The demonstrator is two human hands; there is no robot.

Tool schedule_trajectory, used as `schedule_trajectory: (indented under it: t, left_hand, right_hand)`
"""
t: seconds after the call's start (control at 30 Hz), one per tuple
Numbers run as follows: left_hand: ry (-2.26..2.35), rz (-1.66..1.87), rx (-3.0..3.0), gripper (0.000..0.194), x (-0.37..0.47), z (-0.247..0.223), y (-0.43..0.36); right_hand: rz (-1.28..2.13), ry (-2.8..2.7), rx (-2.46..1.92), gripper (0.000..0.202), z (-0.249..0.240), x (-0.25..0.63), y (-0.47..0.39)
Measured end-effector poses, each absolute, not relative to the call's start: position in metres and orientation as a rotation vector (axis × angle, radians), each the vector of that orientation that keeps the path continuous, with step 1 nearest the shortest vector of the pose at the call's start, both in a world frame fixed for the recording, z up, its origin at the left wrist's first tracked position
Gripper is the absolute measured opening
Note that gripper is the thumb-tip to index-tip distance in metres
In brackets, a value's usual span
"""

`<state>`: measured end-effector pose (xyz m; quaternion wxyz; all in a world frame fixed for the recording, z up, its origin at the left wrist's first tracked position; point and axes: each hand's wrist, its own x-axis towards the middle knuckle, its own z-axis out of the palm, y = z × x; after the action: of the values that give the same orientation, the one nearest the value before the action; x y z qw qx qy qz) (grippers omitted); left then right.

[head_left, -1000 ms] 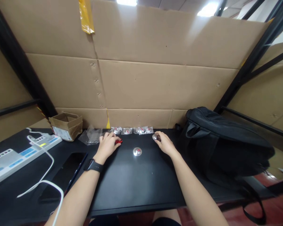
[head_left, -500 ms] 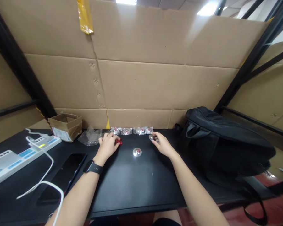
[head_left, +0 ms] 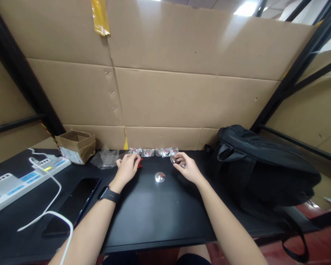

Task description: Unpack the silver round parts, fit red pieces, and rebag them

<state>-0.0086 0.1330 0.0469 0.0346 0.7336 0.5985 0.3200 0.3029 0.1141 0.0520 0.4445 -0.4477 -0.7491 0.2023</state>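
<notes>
My left hand (head_left: 128, 165) is low over the black table, fingers curled down on a small red piece (head_left: 140, 163); most of that piece is hidden by the fingers. Between thumb and fingers of my right hand (head_left: 186, 166) is a shiny round metal disc (head_left: 173, 159), tilted up off the tabletop. A second silver disc (head_left: 160, 177) with a red spot at its centre lies flat between the hands. Behind them, along the cardboard wall, several similar discs in clear plastic wrappers (head_left: 148, 152) lie in a row.
An open cardboard box (head_left: 76, 147) and a crumpled clear bag (head_left: 106, 159) are at the back left. Nearer are a white power strip (head_left: 30, 182) with cables and a dark phone (head_left: 74, 206). On the right a large black backpack (head_left: 264, 173) leans by the table (head_left: 160, 221).
My right hand has shifted slightly left with its disc, which shows more of its face. My left hand's fingers have moved a little over the red piece. The view has tilted slightly.
</notes>
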Motion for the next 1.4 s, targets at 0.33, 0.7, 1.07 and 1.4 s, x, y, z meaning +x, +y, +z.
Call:
schedule_trajectory:
  t: [0.33,0.7,1.07,1.4]
  left_hand:
    - [1.205,1.254,2.11,0.023,0.035,0.051,0.111]
    - [1.194,1.26,2.122,0.024,0.053,0.052,0.102]
    - [1.494,1.202,2.239,0.021,0.059,0.051,0.093]
    - [1.488,1.229,2.236,0.018,0.059,0.045,0.095]
  right_hand:
    - [0.6,-1.847,-0.906,0.043,0.063,0.265,0.094]
    - [0.709,-1.745,-0.776,0.039,0.057,0.246,0.088]
    - [0.781,-1.688,-0.78,0.033,0.05,0.242,0.089]
    - [0.849,-1.642,-0.816,0.033,0.045,0.239,0.092]
